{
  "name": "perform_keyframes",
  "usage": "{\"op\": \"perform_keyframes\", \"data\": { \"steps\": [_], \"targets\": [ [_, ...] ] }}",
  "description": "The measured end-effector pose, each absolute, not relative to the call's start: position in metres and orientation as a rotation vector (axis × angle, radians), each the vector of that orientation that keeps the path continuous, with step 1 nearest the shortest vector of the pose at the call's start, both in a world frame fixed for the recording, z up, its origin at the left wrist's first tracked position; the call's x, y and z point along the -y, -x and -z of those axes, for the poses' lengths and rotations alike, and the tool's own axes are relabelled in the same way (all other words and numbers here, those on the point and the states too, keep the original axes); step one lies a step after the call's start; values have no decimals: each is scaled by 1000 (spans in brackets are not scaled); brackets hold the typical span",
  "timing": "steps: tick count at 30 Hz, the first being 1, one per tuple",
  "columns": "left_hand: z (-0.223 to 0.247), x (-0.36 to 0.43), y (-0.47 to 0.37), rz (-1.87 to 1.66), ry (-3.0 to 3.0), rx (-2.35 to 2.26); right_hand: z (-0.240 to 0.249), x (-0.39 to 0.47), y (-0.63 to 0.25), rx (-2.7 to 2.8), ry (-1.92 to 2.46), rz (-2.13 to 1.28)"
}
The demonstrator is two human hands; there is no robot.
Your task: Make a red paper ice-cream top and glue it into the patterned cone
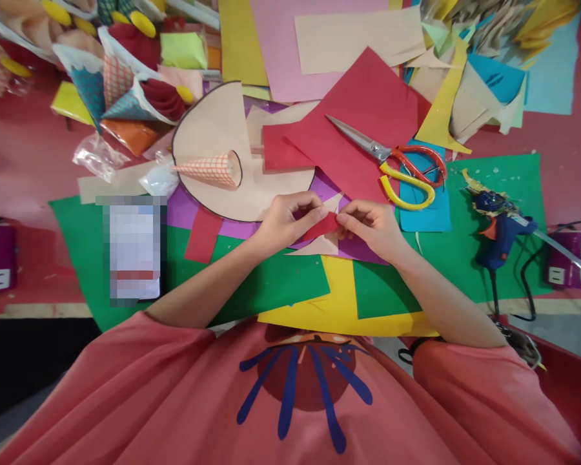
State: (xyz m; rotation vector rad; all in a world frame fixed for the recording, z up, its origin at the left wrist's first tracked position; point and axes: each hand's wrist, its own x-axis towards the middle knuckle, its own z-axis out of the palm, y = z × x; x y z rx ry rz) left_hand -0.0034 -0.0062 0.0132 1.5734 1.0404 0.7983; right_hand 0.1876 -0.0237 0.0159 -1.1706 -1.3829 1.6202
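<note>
Small red paper piece (325,226), one, held low over the table (24,155) in front of my shirt, above pale scraps and purple paper. Left hand (297,218), grip closed to a pinch, thumb and fingertips on the piece's left part. Right hand (368,223), grip likewise pinched closed, fingertips at its right end. The two grips sit near each other, with a short stretch of red between. Scissors (361,137), one pair, yellow and red handles, lying just beyond my right hand, points away to the upper left; blades over the large red sheet (368,84), handles partly on blue paper. Beige round sheet (213,132), black-edged, beyond my left hand, checked cone (213,169) on top. Phone (134,252), blurred, outside my left forearm. Glue gun (501,236), blue, well out to the right; green paper (450,239) shows between it and my right hand, giving sideways room. Yellow paper (341,290), between my forearms, reaching the near side by my shirt.
</note>
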Motion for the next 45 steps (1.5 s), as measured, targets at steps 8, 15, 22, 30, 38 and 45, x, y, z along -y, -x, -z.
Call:
{"op": "perform_keyframes", "data": {
  "steps": [8,15,22,30,38,45],
  "targets": [
    [-13,7,3,-803,-1574,-1044,-18,24,-189,1384,1199,-1659],
    [-15,9,2,-748,-1699,-1032,-14,26,-189,1610,1212,-1482],
    [-11,13,-2,-761,-1776,-979,-16,26,-188,1758,1231,-1510],
    [-10,14,-2,-745,-1657,-968,-15,28,-191,1611,1297,-1487],
    [-11,14,0,-685,-1670,-886,-14,27,-188,1311,1220,-1572],
    [-13,11,3,-710,-1572,-933,-13,25,-190,1413,1206,-1545]
  ]
}}
